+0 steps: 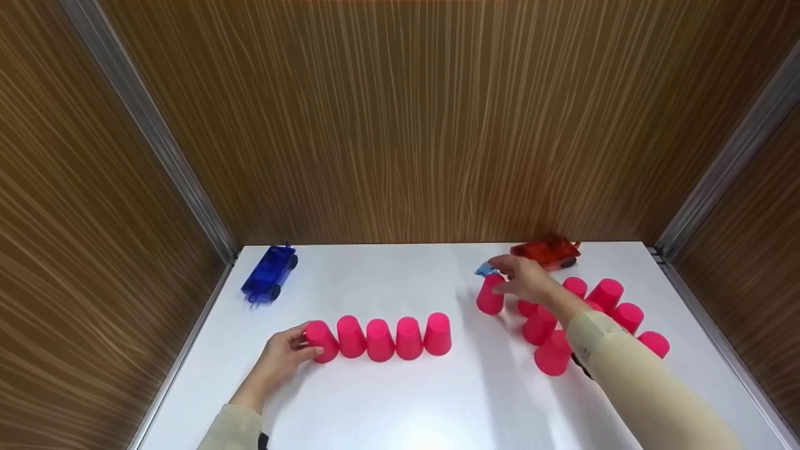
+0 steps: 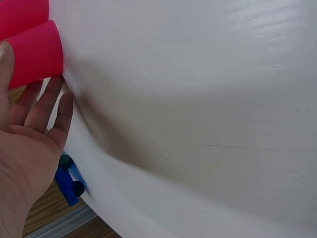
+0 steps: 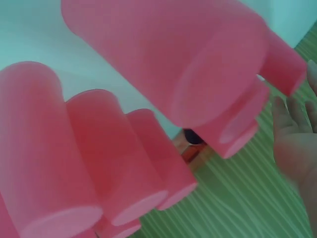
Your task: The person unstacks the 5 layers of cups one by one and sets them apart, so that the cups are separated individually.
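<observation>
Several pink cups stand upside down in a row in the head view. My left hand [image 1: 284, 359] holds the leftmost cup [image 1: 322, 342], thumb on its near side and fingers behind; the left wrist view shows this cup [image 2: 37, 54] between thumb and fingers. Farther right, a lone pink cup [image 1: 489, 296] stands upside down, with my right hand [image 1: 524, 278] beside it. The right fingers reach past its top, and the thumb overlaps its side. In the right wrist view the right hand [image 3: 297, 144] has spread, fairly straight fingers near a cup [image 3: 287, 62].
Below the right forearm stands a cluster of several more pink cups [image 1: 552, 355], partly hidden by the arm. A dark blue toy car [image 1: 270, 272] lies back left, a red toy car [image 1: 544, 251] back right. A small light blue object [image 1: 485, 269] shows behind the lone cup.
</observation>
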A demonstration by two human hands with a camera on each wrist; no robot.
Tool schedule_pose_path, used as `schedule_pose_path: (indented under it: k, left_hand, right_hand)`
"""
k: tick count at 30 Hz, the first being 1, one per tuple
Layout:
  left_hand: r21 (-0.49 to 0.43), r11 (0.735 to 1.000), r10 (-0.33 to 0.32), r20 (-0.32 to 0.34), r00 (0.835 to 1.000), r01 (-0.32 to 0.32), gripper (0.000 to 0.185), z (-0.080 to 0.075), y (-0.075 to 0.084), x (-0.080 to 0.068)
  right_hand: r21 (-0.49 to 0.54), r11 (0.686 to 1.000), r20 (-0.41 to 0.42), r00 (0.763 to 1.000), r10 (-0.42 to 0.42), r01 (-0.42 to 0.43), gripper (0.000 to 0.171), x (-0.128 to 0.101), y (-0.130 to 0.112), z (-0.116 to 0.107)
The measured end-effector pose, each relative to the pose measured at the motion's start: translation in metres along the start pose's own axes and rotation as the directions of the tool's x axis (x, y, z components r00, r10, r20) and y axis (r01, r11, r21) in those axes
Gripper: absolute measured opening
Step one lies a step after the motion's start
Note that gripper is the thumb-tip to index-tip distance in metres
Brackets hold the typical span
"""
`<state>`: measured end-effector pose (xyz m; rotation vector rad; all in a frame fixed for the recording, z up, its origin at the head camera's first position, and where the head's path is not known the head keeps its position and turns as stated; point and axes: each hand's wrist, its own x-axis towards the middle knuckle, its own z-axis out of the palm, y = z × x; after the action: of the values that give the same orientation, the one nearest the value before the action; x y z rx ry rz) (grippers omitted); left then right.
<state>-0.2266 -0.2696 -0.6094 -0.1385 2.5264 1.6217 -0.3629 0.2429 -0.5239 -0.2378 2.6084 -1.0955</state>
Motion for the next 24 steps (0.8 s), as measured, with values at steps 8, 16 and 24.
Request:
schedule_pose_path:
  k: [8,16,24]
  left_hand:
    - [0.020,1.000,-0.019,-0.008,1.000,0.019,0.066,-0.005,0.000,0.003]
    - [0.007,1.000,-0.009,-0.012,1.000,0.009,0.065,-0.005,-0.001,0.005]
    - [-0.007,1.000,-0.018,-0.007,1.000,0.018,0.064,-0.005,0.000,0.006]
  right_hand:
    - [0.048,0.987,-0.048,0.987,-0.151,0.153,0.070,-0.013,-0.033,0.011]
    - [0.101,0.970,-0.046,0.975,-0.219,0.223,0.063,-0.029,-0.054,0.060]
    - [0.171,0.973,-0.030,0.988,-0.151,0.154,0.068,-0.039,-0.050,0.105]
